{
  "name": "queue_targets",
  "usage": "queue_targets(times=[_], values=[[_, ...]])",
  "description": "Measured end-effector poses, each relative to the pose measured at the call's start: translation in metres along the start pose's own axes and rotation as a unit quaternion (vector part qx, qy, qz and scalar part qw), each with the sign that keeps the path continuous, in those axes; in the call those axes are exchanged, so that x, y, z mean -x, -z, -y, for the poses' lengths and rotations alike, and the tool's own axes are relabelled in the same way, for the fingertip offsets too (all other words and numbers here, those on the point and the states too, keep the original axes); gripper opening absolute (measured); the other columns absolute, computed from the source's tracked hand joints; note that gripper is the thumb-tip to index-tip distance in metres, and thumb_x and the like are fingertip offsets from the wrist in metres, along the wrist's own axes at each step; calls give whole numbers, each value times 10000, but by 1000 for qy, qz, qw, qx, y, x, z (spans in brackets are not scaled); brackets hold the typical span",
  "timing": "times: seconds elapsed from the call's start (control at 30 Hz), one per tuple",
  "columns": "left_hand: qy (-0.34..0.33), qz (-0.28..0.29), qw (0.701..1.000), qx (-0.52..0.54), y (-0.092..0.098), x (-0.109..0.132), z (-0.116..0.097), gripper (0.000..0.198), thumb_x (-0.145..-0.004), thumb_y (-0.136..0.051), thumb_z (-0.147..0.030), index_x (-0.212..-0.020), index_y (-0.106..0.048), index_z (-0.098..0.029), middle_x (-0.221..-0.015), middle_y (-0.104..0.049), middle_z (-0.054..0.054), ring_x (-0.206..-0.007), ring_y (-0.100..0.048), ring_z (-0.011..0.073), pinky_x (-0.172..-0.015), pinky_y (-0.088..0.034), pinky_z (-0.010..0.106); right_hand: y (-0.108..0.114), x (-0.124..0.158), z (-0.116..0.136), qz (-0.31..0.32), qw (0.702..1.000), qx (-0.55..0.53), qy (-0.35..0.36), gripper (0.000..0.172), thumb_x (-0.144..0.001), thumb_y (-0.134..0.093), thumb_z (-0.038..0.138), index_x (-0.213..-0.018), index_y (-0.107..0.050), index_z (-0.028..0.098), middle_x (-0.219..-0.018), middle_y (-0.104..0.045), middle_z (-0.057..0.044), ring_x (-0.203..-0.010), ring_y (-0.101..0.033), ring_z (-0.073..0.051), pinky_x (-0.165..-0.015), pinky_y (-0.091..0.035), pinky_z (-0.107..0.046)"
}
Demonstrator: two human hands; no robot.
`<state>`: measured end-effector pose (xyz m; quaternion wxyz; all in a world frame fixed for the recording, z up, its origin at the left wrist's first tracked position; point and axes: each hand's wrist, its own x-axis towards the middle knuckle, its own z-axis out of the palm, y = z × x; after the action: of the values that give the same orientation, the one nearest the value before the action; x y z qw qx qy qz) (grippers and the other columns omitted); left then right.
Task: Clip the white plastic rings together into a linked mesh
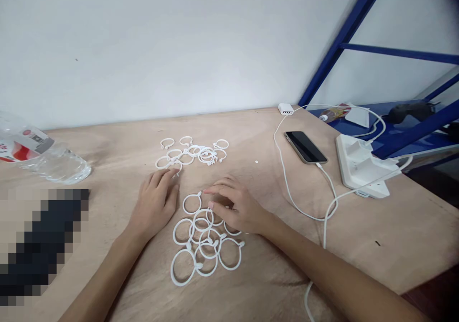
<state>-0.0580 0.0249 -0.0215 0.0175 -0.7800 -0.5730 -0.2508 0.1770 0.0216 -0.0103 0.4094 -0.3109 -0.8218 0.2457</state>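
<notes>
White plastic rings lie in two groups on the wooden table [358,236]. In the far group [186,158], several rings show a gap between knobbed ends. The near group [203,220] holds several overlapping rings that look closed at a small tab. My left hand [155,205] rests palm down, fingers stretched out, with its fingertips at a ring [180,170] on the front edge of the far group. My right hand [242,203] is over the near group, thumb and fingers apart, beside a closed ring [192,204]. It covers parts of some rings.
A clear plastic bottle [68,164] lies at the left. On the right are a phone [306,146] on a white cable [287,183], a white power strip [358,164] and a small white adapter [286,108]. A blue metal frame [337,49] stands behind them.
</notes>
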Motion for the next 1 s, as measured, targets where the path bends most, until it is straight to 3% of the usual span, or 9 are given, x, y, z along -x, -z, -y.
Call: queue_targets(times=[0.1, 0.17, 0.3, 0.5, 0.8, 1.0], values=[[-29, -29, 997, 69, 4, 3, 1, 288, -906, -395, -204, -1136, -568, -210, -1054, -661, 50, -955, -631, 193, -841, -516, 329, 0, 0, 0, 2, 1000, -1, -7, 196, -831, -605, 148, -1019, -651, 173, -925, -672, -64, -918, -564, -195, -863, -475, -384], [-37, -51, 995, 83, 6, 5, 0, 246, -892, -426, -179, -1076, -585, -216, -1009, -669, 29, -909, -638, 173, -794, -519, 297, 0, 0, 0, 5, 1000, -3, -12, 197, -831, -603, 146, -1020, -648, 181, -929, -671, -61, -905, -569, -193, -864, -474, -388], [-97, -34, 990, 99, 10, 4, -3, 228, -892, -442, -150, -1033, -612, -205, -1064, -641, 52, -1015, -583, 195, -891, -485, 351, -1, 0, -1, 5, 1000, 1, -13, 192, -834, -603, 143, -1019, -650, 167, -904, -664, -66, -885, -565, -193, -852, -472, -383], [-111, 51, 992, 31, 5, 3, -5, 354, -942, -417, -207, -1252, -556, -305, -1342, -524, 34, -1219, -434, 267, -1012, -373, 506, -2, 0, -3, 24, 999, 40, -24, 233, -898, -514, 119, -1076, -648, 187, -982, -658, -69, -956, -530, -201, -895, -460, -404], [-117, 48, 989, 71, 6, 3, -7, 193, -910, -517, -301, -1035, -648, -234, -1166, -598, 71, -1145, -474, 253, -996, -419, 468, -5, -1, -3, 42, 994, 87, -43, 271, -922, -471, 111, -1107, -657, 177, -1049, -662, -75, -1000, -521, -207, -940, -452, -426], [-132, 53, 987, 71, 8, 3, -11, 167, -918, -505, -277, -1001, -641, -229, -1217, -574, 71, -1173, -449, 253, -1000, -425, 458, -4, -2, -3, 52, 992, 95, -60, 318, -928, -450, 120, -1189, -617, 190, -1125, -652, -83, -1048, -516, -221, -968, -450, -455]])
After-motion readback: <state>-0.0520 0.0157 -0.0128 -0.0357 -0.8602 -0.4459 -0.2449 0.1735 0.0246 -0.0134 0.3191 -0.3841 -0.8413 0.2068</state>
